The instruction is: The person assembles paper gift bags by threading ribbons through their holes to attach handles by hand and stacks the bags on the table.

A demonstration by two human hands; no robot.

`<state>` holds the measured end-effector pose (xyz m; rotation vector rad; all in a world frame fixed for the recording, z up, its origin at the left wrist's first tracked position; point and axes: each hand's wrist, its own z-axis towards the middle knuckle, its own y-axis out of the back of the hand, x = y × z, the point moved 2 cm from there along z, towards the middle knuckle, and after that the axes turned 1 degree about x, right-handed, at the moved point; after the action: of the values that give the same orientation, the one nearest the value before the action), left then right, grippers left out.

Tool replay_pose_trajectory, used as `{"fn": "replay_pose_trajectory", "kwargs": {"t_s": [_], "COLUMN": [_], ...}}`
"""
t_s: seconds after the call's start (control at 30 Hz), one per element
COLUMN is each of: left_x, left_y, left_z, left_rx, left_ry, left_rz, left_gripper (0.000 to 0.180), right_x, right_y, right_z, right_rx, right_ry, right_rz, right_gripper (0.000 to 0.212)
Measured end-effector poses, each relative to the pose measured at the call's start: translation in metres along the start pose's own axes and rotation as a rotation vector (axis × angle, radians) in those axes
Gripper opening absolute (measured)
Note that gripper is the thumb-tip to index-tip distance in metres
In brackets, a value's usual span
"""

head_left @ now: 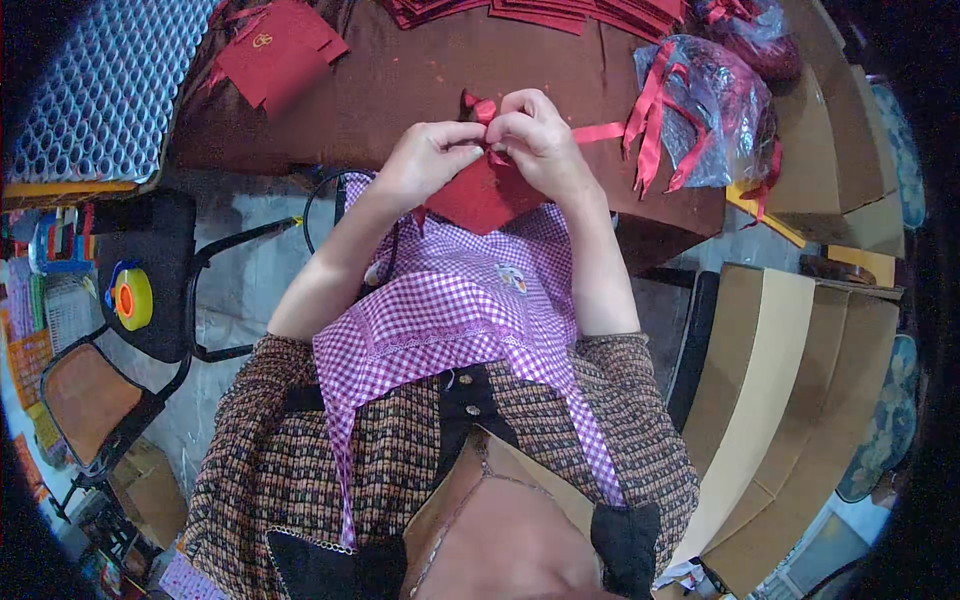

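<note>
Both hands meet at the table's near edge, over a flat red piece (482, 203) that looks like a small paper bag or folder. Its lower part hangs toward my lap. My left hand (425, 162) is closed in a pinch on a red ribbon (484, 110) at the top of this piece. Close beside it, my right hand (543, 150) pinches the same ribbon, its fingertips nearly touching the left ones. A loop of ribbon stands up just beyond the fingers. Another ribbon strip (600, 132) runs out to the right behind my right hand. The fingers hide the exact knot or fold.
Finished-looking red pieces with ribbons (275, 58) lie at the far left of the brown-covered table (400, 75). Stacks of red pieces (545, 14) line the back. Clear plastic bags (735, 110) with loose ribbons sit right. Cardboard boxes (790, 400) stand right; a black chair (150, 270) left.
</note>
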<state>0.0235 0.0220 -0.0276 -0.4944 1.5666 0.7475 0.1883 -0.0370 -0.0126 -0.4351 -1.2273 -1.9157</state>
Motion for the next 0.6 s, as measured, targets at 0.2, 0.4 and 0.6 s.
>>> {"fn": "replay_pose_trajectory", "kwargs": {"t_s": [0.2,0.4,0.6], "left_x": [0.006,0.008,0.012], "left_y": [-0.003,-0.011,-0.012], "left_z": [0.003,0.0,-0.002], "left_rx": [-0.041,-0.096,-0.222], "left_ry": [-0.115,-0.2,-0.252], "left_rz": [0.214,0.301,0.346], "left_gripper": [0.024,0.016,0.011], "right_x": [0.002,0.002,0.005], "right_y": [0.001,0.001,0.005], "right_z": [0.0,-0.001,0.004], "right_rx": [0.002,0.061,0.128], "right_ry": [0.085,-0.027,0.008], "right_rz": [-0.059,0.025,-0.031], "right_gripper": [0.022,0.022,0.019]}}
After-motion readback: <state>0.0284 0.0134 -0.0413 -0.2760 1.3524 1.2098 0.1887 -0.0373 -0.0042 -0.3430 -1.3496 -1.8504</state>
